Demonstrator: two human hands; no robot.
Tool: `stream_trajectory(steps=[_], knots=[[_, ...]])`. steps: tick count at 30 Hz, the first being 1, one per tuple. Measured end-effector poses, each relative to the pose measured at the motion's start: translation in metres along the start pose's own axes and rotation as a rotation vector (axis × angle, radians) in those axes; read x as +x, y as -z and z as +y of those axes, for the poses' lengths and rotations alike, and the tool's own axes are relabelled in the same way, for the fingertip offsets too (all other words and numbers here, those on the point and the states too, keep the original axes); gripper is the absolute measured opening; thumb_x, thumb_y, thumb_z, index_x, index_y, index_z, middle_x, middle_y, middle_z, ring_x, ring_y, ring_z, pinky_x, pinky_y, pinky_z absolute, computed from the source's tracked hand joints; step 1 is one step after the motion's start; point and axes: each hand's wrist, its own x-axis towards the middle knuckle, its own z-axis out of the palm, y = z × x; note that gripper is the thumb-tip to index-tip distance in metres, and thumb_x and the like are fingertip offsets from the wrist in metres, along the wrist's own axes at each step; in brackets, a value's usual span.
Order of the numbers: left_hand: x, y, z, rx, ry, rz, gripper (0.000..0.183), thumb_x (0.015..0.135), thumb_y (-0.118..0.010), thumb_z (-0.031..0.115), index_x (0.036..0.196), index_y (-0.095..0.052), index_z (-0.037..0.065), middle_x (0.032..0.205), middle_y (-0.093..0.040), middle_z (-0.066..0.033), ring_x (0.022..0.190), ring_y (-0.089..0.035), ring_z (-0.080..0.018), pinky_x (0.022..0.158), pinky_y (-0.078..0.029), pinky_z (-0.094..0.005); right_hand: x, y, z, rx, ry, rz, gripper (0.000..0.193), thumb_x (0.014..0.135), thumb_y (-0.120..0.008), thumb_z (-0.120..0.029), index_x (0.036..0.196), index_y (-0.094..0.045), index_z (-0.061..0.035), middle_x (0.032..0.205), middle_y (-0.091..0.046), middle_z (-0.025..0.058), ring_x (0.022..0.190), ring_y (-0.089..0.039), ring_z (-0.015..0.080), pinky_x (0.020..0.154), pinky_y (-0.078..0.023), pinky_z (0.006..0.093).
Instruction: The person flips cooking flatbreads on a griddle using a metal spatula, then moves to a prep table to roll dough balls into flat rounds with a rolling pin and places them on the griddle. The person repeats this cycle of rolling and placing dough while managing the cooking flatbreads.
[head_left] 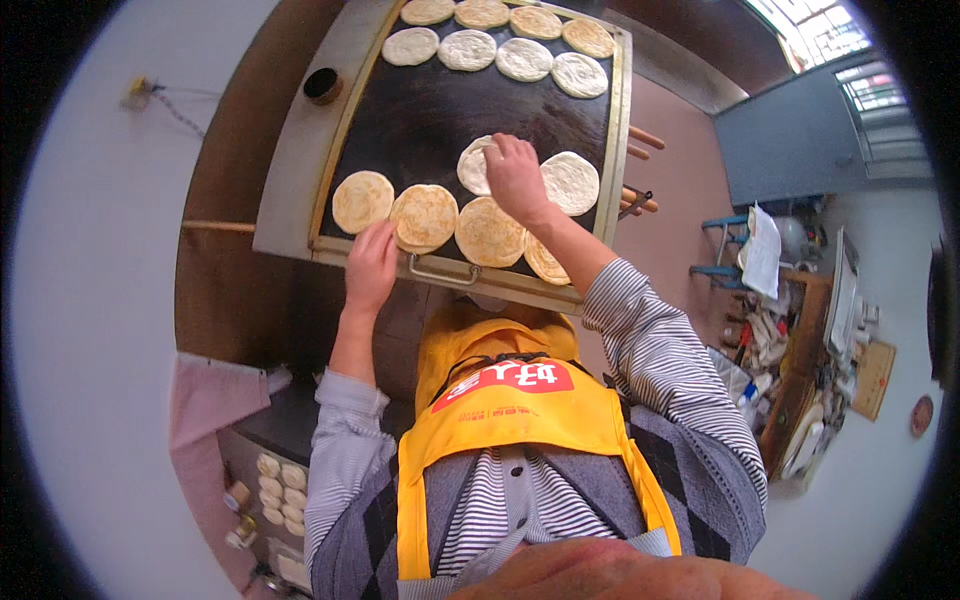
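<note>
My right hand [515,178] reaches over the dark griddle [440,115], its fingers bent and closed on the right side of a pale flatbread [473,165], covering part of it. Another pale flatbread [571,184] lies just right of that hand. At the griddle's near edge, my left hand [372,262] has its fingers drawn together, the tips beside a browned flatbread [424,218]; whether they pinch anything is hidden. Along the near row lie more browned flatbreads, one at the left [363,201], one in the middle [490,232], and one partly behind my right forearm [545,262].
Several flatbreads [467,50] fill two rows at the griddle's far end. A metal handle [443,272] juts from its front. A small dark cup [322,86] stands on the left ledge. Dough rounds [282,490] sit at lower left; a cluttered wooden table [800,365] stands at right.
</note>
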Motion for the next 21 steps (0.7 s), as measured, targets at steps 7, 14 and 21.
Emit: stream_trajectory(steps=[7,14,21], knots=[[-0.282,0.034,0.054,0.072,0.687,-0.152,0.024,0.092,-0.061,0.01,0.113,-0.068,0.0,0.105,-0.068,-0.0195,0.097,-0.067,-0.0356,0.085,-0.053,-0.0412,-0.081,0.015,-0.139,0.509,0.248,-0.329,0.016,0.082,-0.06,-0.012,0.095,-0.062,-0.0015,0.104,-0.06,0.0194,0.103,-0.059,0.0374,0.086,-0.051,0.0471],[-0.425,0.051,0.113,0.015,0.936,-0.085,0.03,0.09,-0.065,0.013,0.118,-0.067,0.002,0.106,-0.07,-0.0186,0.097,-0.068,-0.033,0.085,-0.054,-0.0401,-0.187,0.018,-0.26,0.389,0.687,-0.78,0.017,0.085,-0.06,-0.014,0.094,-0.067,-0.0022,0.101,-0.063,0.0184,0.099,-0.063,0.0359,0.083,-0.054,0.0468],[-0.559,0.075,0.104,-0.08,1.044,0.161,0.034,0.091,-0.065,0.012,0.123,-0.064,0.001,0.111,-0.069,-0.0185,0.1,-0.068,-0.0317,0.087,-0.053,-0.0403,-0.256,0.013,-0.377,0.248,0.919,-0.98,0.023,0.087,-0.06,-0.016,0.1,-0.071,-0.0013,0.105,-0.067,0.0188,0.101,-0.065,0.0348,0.082,-0.057,0.0438]])
